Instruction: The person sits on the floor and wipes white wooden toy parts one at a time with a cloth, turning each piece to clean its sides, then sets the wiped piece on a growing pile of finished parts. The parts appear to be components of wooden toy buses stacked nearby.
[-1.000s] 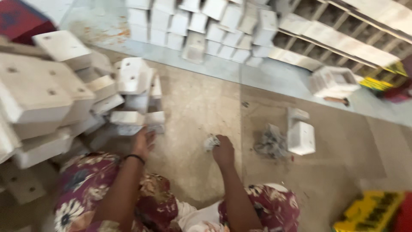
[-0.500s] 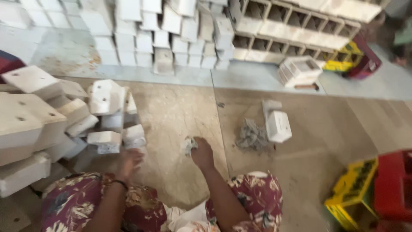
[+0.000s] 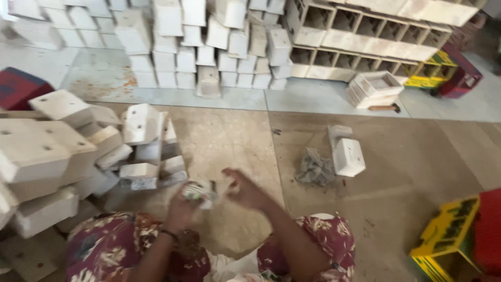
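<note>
Between knees, left hand (image 3: 182, 206) gripping blurred, perhaps crumpled, wad (image 3: 198, 192)

A woodworking workshop floor, with cut parts piling up on every side.

Pale drilled wooden blocks (image 3: 62, 151) are lying heaped to the left of the bare brown floor (image 3: 417, 156); beyond that floor, more white blocks (image 3: 209, 47) are standing in rows, with slotted wooden racks (image 3: 365, 36) leaning beside them, and a small wooden box (image 3: 348, 155) and grey rag (image 3: 314, 168) are sitting on it.
</note>
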A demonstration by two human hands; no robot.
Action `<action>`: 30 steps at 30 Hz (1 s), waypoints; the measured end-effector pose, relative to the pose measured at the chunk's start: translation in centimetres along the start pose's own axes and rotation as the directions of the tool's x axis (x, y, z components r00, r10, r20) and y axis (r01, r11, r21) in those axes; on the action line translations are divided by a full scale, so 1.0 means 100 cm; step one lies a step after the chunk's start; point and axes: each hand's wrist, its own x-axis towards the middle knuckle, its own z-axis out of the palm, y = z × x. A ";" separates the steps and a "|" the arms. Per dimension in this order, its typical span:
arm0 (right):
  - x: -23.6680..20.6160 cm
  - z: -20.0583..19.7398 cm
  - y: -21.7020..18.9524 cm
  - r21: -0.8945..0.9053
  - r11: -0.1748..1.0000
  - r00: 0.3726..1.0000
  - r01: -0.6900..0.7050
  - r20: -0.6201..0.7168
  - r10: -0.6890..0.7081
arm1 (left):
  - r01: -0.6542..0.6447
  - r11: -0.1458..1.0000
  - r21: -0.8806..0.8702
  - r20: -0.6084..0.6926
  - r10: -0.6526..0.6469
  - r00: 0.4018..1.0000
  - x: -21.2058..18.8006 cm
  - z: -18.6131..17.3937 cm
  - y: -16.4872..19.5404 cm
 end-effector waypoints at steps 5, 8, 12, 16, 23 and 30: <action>-0.003 -0.157 0.040 -0.461 0.827 0.922 -0.322 -0.349 0.165 | 0.303 0.874 -0.379 -0.315 -0.430 0.846 0.007 -0.048 0.002; -0.025 -0.221 0.082 -0.810 0.494 0.899 -0.317 -0.423 -0.117 | 0.136 0.823 -0.552 -0.269 -0.330 0.905 0.001 -0.070 0.005; -0.065 -0.268 0.139 -0.385 0.614 0.547 -0.689 -0.832 0.091 | 0.114 0.781 -0.614 -0.314 -0.375 0.872 0.009 -0.077 -0.016; -0.079 -0.291 0.178 -0.318 0.462 0.315 -0.828 -0.945 -0.086 | 0.410 0.773 -0.484 -0.308 -0.589 0.747 0.041 -0.067 -0.059; -0.057 -0.305 0.213 -0.021 0.270 0.135 -0.963 -0.902 0.411 | 0.699 0.664 -0.265 -0.221 -0.748 0.626 0.072 -0.056 -0.112; -0.053 -0.314 0.233 0.732 0.674 0.245 -0.099 -0.639 0.729 | 0.731 0.659 -0.179 -0.277 -0.746 0.605 0.060 -0.039 -0.108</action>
